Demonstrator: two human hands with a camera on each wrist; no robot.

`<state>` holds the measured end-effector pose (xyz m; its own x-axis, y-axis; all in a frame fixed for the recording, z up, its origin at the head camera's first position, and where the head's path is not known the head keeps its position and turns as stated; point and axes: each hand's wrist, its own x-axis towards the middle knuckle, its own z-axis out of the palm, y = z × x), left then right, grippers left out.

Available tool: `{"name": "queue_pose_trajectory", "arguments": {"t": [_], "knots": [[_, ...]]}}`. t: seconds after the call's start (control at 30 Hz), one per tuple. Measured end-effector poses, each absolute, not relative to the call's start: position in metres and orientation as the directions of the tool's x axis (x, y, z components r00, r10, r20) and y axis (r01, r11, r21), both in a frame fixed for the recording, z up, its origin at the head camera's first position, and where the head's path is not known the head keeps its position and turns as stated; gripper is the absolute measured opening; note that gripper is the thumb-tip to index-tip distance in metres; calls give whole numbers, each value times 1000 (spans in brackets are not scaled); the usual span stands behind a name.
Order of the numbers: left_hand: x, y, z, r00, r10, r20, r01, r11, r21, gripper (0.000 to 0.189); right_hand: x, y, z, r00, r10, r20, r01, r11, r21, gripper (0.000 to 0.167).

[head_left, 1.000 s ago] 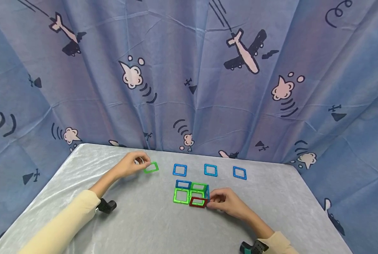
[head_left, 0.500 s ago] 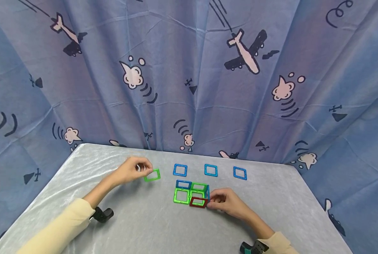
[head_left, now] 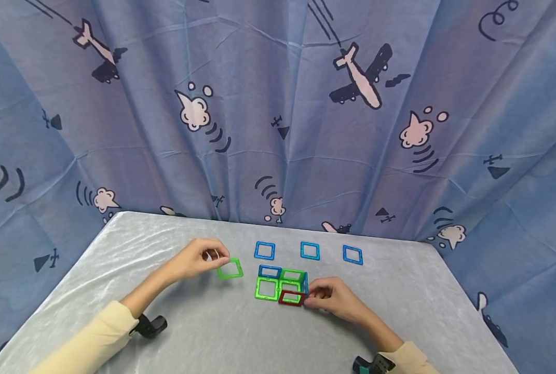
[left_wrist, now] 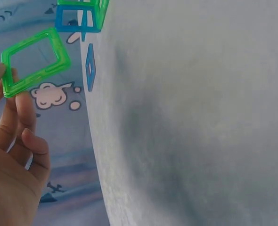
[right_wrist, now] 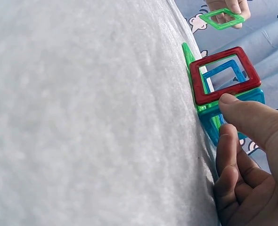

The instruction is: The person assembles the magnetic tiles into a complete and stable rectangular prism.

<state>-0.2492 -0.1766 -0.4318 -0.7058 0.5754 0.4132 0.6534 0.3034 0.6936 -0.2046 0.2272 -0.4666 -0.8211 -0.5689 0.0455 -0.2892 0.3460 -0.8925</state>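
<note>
My left hand (head_left: pixel 195 258) pinches a green square magnetic tile (head_left: pixel 232 277) by one corner between thumb and fingers. The left wrist view shows this see-through frame raised and tilted. Right of it stands a small build of magnetic tiles: a flat green tile (head_left: pixel 257 288) on the table, a dark blue tile (head_left: pixel 270 276) and a green one (head_left: pixel 293 270) upright behind, and a red tile (head_left: pixel 290 304) in front. My right hand (head_left: pixel 336 298) grips the build's right side, thumb tip at the red tile's corner, fingers at a blue tile (right_wrist: pixel 257 95); some fingertips are hidden.
Three blue square tiles lie apart in a row behind the build: a left one (head_left: pixel 265 258), a middle one (head_left: pixel 310 258) and a right one (head_left: pixel 353 262). A pale cloth covers the table (head_left: pixel 212 332). A blue patterned curtain (head_left: pixel 259 104) hangs behind the far edge.
My left hand has brought the green tile nearer and to the right, toward the build, and its tilt has changed. My right hand and the build have stayed put.
</note>
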Motion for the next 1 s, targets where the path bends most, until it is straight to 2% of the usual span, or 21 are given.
{"name": "queue_pose_trajectory", "arguments": {"t": [0.4,0.8,0.93,1.0], "knots": [[-244,-164,-439,-651,625,430,680,231,696,7,-204,227,-467,-824,-565,36,-278,348,-895,10],[-237,-140,-442,-644,667,376,657,230,718,12,-204,227,-466,-822,-568,43,-285,344,-895,10],[-237,-132,-445,-622,690,370,668,221,711,3,-204,228,-468,-821,-569,43,-282,339,-898,10],[-237,-129,-447,-607,704,369,674,209,709,5,-205,228,-468,-821,-569,46,-283,336,-898,10]]}}
